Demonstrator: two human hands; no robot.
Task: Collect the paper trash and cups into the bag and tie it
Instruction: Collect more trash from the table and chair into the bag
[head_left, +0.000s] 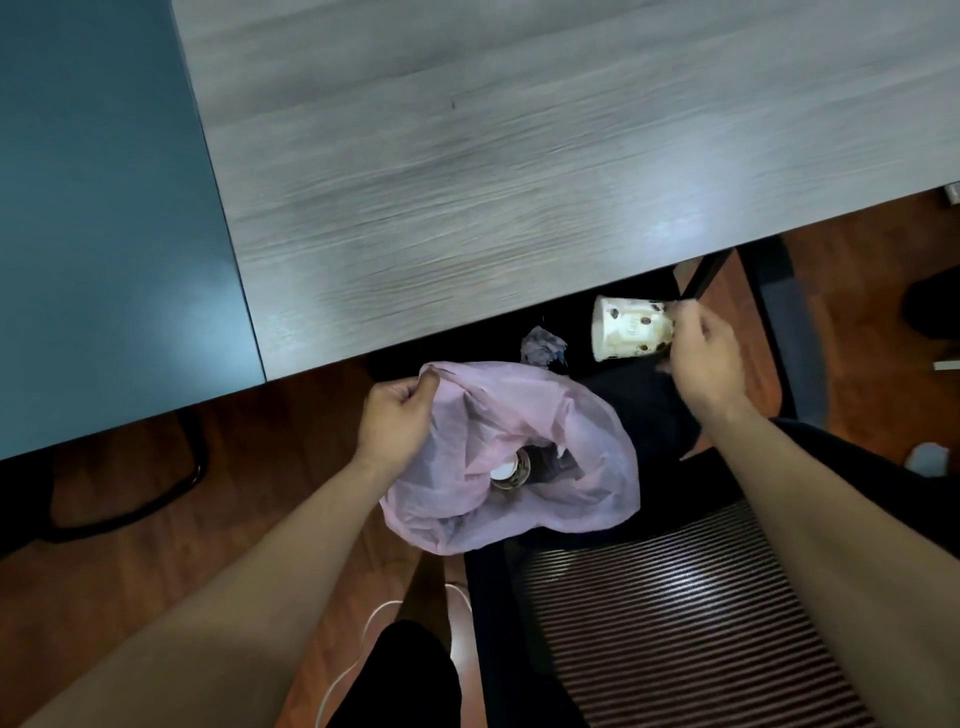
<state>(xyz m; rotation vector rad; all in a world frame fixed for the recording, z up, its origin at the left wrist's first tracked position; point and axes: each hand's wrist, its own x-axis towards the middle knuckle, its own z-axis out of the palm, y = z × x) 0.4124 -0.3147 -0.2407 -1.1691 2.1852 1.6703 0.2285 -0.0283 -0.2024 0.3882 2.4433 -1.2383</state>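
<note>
A pink plastic bag (524, 457) hangs open below the table's near edge, over a chair seat. My left hand (397, 415) grips the bag's left rim. A paper cup (511, 470) lies inside the bag, mouth towards me. My right hand (698, 358) holds a white paper cup with brown dots (628, 330) on its side, up and to the right of the bag, just below the table's edge. A crumpled grey piece of paper (543, 347) sits on the dark seat between the bag and the held cup.
A grey wood-grain table (519, 171) fills the upper view, with a teal surface (104, 234) to its left. A black office chair with a striped mesh back (675, 623) stands below my arms. Brown wooden floor (234, 519) and a white cable (363, 639) lie underneath.
</note>
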